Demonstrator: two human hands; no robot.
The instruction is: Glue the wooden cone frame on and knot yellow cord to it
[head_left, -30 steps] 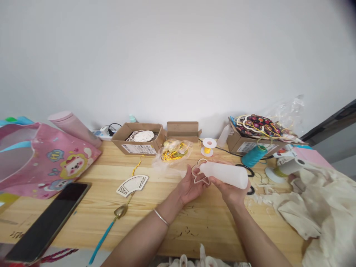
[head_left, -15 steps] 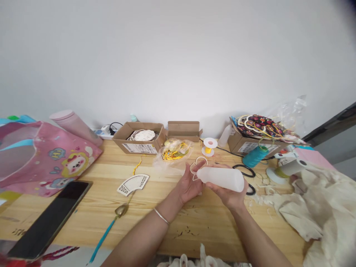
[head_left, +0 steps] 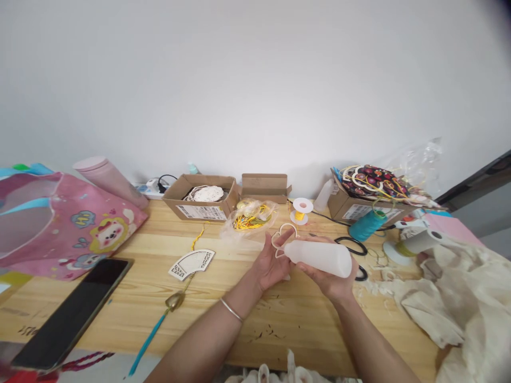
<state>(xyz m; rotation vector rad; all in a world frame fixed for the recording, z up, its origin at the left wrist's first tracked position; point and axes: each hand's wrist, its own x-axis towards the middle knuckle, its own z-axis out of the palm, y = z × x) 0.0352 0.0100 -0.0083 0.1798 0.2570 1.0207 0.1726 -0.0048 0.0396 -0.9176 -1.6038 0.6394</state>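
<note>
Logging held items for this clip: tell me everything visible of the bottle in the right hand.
The bottle is plain, cloudy white, seemingly plastic, with a smooth round body narrowing to a tip. The right hand holds it roughly on its side, base to the right, tip pointing left toward the pale frame at the left hand. Whether tip and frame touch is unclear.

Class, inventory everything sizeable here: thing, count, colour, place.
frame: 1, beige, left hand
bottles: 2, white, right hand; back
fan ornament: 1, cream, left
charm: 1, brassy, left
phone: 1, black, front left
bag: 1, pink, far left
tumbler: 1, pink, behind bag
boxes: 3, brown, back
pouch: 1, clear, centre
spool: 1, white, back
thread cone: 1, teal, right
reel: 1, grey, right
bundle: 1, multicoloured, right
cloth: 1, cream, right
table: 1, tan, beneath
left hand: 1, bare, centre
right hand: 1, bare, centre
</note>
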